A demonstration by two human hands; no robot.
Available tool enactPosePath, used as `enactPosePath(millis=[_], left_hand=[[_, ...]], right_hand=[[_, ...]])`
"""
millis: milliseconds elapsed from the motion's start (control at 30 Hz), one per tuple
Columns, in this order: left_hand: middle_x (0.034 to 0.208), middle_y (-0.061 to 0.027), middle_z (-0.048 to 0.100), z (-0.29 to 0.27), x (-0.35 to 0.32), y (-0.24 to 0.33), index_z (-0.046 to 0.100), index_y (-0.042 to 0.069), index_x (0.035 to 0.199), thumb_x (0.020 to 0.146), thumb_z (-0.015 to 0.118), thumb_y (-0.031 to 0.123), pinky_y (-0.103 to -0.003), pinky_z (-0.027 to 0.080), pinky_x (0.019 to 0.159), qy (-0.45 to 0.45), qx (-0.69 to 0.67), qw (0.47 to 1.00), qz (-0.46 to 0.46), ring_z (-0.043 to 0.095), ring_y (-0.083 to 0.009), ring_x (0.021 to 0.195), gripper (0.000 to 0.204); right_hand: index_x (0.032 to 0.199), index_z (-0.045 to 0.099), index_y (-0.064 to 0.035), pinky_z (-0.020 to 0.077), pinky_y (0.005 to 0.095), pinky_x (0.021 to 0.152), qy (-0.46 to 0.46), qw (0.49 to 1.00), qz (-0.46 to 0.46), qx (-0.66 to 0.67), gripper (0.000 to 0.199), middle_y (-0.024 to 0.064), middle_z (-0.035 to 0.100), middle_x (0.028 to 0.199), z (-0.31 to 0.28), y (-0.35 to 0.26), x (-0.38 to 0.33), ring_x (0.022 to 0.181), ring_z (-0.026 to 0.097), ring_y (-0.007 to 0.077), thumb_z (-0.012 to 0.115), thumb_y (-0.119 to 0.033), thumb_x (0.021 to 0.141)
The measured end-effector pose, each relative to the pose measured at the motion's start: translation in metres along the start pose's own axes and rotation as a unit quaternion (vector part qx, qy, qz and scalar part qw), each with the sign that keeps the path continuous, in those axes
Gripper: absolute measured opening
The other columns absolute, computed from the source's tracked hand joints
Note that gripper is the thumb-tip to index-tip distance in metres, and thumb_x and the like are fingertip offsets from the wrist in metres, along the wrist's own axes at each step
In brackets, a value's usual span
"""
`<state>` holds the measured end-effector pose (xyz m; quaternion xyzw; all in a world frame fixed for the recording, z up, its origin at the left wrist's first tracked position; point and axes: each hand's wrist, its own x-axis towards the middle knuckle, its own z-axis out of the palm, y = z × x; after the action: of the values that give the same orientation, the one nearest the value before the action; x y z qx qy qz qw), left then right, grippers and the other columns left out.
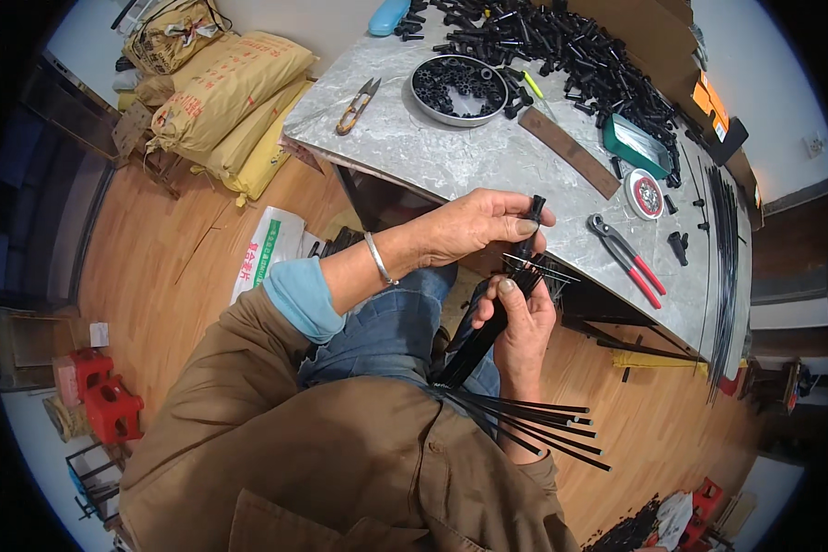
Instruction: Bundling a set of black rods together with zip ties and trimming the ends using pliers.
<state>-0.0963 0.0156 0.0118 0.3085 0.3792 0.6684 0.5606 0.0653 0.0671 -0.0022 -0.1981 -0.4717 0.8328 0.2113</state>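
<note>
In front of my lap my left hand [474, 225] pinches a short black plastic tube fitting [535, 210] between thumb and fingers. Just below it, my right hand [523, 317] is closed around a bundle of thin black rods [474, 354] that look like umbrella ribs. The rods lean down across my thighs, and their lower ends fan out to the right. A few thin shiny wires stick out sideways between the two hands. Fingers hide how the fitting and the bundle's upper end meet.
On the grey table [377, 166] lie red-handled pincers [627, 260], thread snips [357, 107], a brown flat bar [570, 154] and a metal bowl [460, 120] of black rings. Behind are heaped black fittings [561, 46] and a green tray [637, 147]. Long black rods [725, 267] line the right edge.
</note>
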Motion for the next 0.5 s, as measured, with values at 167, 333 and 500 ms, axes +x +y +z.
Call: enactPosePath(millis=[167,333,500], left_hand=[[0.101,-0.0066,0.065,0.001,-0.003,0.001,0.053,0.0,0.123,0.093,0.059,0.024,-0.027,0.049,0.084,0.013,0.022,1.0,0.005,0.061,-0.0125,0.092,0.039],[0.098,-0.0064,0.065,0.002,-0.007,0.0,0.057,0.0,0.119,0.093,0.059,0.025,-0.026,0.05,0.08,0.042,0.006,0.999,-0.006,0.062,-0.0117,0.088,0.036],[0.096,-0.0064,0.066,0.011,-0.007,-0.002,0.058,0.0,0.117,0.093,0.059,0.026,-0.026,0.05,0.078,0.095,0.039,0.995,-0.004,0.062,-0.0114,0.087,0.036]], right_hand=[[0.096,0.053,0.0012,0.0475,0.0256,0.046,0.014,1.0,-0.005,-0.004,0.015,0.0065,0.056,0.077,0.002,0.001,0.0,0.056,0.054,0.0125,0.057,-0.012,0.092],[0.098,0.052,0.0009,0.0479,0.0252,0.047,0.018,1.0,-0.001,-0.015,0.015,0.0065,0.056,0.077,0.004,0.0,0.001,0.057,0.054,0.0123,0.057,-0.012,0.092],[0.098,0.053,0.0012,0.0481,0.0253,0.047,0.022,1.0,-0.006,-0.013,0.015,0.0067,0.056,0.078,0.003,0.002,0.0,0.057,0.055,0.0128,0.058,-0.012,0.092]])
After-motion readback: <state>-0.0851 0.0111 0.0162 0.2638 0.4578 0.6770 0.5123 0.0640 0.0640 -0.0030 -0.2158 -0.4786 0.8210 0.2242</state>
